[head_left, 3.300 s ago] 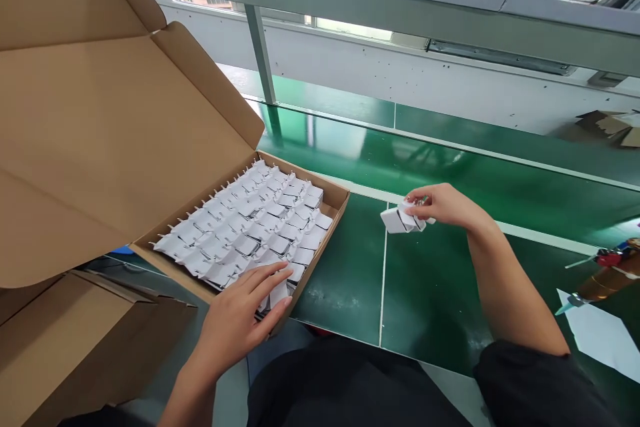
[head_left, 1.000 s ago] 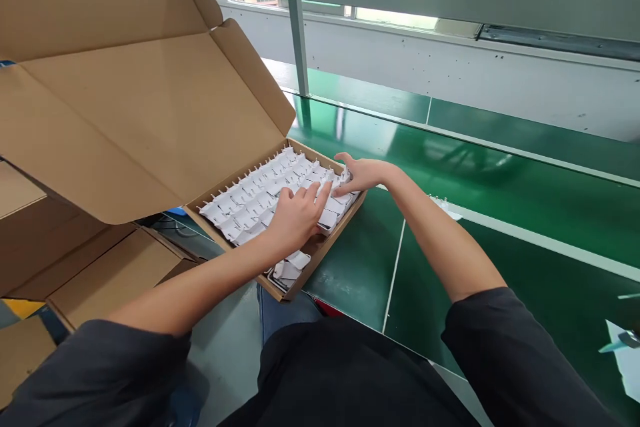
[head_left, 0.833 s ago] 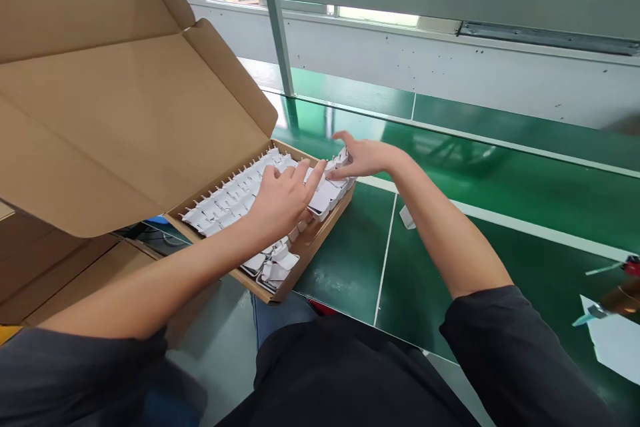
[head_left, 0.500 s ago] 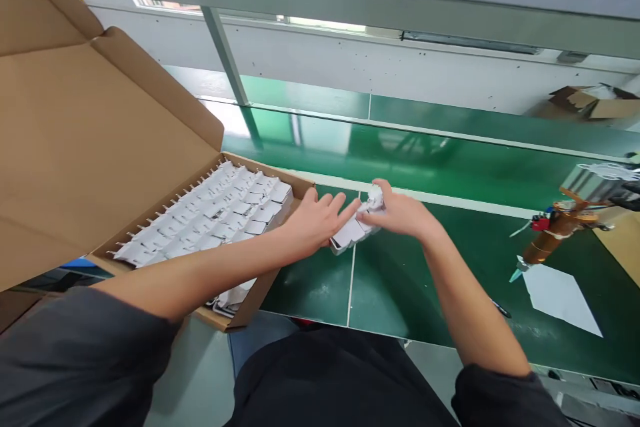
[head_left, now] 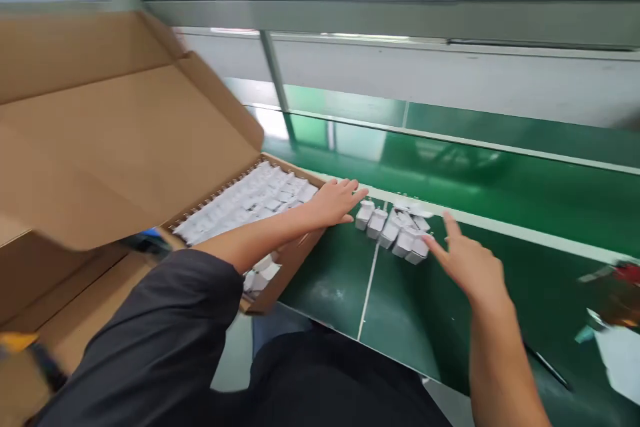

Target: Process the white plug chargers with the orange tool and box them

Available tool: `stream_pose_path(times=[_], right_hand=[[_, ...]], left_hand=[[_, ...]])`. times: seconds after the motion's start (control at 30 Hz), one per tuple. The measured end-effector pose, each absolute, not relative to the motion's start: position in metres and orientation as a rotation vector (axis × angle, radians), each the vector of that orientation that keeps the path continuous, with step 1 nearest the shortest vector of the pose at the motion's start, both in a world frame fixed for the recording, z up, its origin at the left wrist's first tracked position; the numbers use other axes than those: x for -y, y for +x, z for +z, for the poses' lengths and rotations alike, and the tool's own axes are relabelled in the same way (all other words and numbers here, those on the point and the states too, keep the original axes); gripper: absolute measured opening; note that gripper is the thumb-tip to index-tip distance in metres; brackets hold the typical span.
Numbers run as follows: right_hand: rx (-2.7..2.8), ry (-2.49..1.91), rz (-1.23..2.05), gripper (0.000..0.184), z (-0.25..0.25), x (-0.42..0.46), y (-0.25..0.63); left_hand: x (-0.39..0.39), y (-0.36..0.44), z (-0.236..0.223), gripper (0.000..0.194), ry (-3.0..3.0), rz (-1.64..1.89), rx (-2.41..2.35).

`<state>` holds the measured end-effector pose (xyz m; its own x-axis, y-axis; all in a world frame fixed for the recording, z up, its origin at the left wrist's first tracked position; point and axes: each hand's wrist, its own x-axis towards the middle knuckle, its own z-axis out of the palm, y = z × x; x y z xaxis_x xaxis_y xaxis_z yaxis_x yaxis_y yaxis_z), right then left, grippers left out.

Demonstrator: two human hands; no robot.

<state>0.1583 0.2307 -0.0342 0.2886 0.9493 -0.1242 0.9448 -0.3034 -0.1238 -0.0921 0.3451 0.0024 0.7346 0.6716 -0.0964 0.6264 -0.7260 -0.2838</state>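
An open cardboard box point(head_left: 293, 257) holds rows of small white plug adapters point(head_left: 250, 200). A short row of several white adapters point(head_left: 395, 232) lies on the green belt point(head_left: 500, 193) just right of the box. My left hand point(head_left: 336, 201) rests open at the box's right corner, fingers stretched toward the row. My right hand point(head_left: 463, 260) hovers open just right of the row, fingertips near the last adapter, holding nothing. The picture is blurred by motion.
The box's big lid point(head_left: 115, 140) stands raised at the left. More cardboard point(head_left: 60, 307) lies below it. A brown tape dispenser point(head_left: 620, 293) and white sheet point(head_left: 617, 353) sit at the far right. A grey rail point(head_left: 400, 10) runs across the back.
Both hands carried a clump of adapters out of the box and set it on the belt. They have let go; the row now lies free and both hands are spread.
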Motion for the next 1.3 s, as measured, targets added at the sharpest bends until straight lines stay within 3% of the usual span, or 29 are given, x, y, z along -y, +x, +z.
stream_pose_path(times=[0.13,0.27,0.43,0.67,0.87,1.13,1.3], right_hand=[[2.023,-1.738,0.202,0.059,-0.015,-0.233,0.1],[2.579,-1.103,0.507,0.065,-0.005,-0.236,-0.012],[3.027,-1.161,0.529,0.093,-0.009,-0.236,-0.113],[3.093,-1.339,0.65,0.116,-0.019,-0.241,-0.133],[3.103,-1.406,0.691,0.121,-0.015,-0.248,-0.132],[3.062,-1.472,0.703,0.128,-0.024,-0.243,-0.139],[2.996,-1.408,0.62,0.122,-0.013,-0.238,-0.137]], left_hand=[[-0.312,-0.174,0.029,0.038,-2.732,0.071,1.414],[-0.267,-0.248,0.03,0.036,-2.65,-0.03,1.689],[-0.217,-0.306,0.023,0.047,-2.598,-0.335,1.881],[-0.191,-0.333,0.011,0.051,-2.518,-0.603,2.082],[-0.203,-0.326,-0.011,0.047,-2.604,-0.741,1.947],[-0.181,-0.335,-0.008,0.047,-2.49,-0.831,2.134],[-0.179,-0.338,-0.008,0.047,-2.411,-0.853,2.133]])
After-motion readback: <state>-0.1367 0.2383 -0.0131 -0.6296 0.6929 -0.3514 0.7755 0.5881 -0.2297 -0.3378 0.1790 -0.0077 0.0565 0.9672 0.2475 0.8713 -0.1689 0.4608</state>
